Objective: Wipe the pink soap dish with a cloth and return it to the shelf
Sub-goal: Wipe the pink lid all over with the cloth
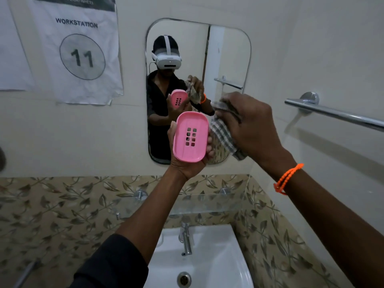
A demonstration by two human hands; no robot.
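The pink soap dish point(190, 137) is held up in front of the mirror, its slotted hollow facing me. My left hand point(187, 163) grips it from below and behind, fingers curled around its right edge. My right hand point(249, 125) is shut on a bunched grey checked cloth point(223, 138), just right of the dish; the cloth lies against the dish's right rim and my left fingertips. A glass shelf point(207, 202) is fixed to the wall below my hands, above the sink.
A wall mirror point(228, 59) reflects a person in a headset. A chrome towel rail point(332, 113) runs along the right wall. Below the shelf are a white sink point(218, 262) and a chrome tap point(186, 238). A paper workstation sign point(81, 50) hangs at the left.
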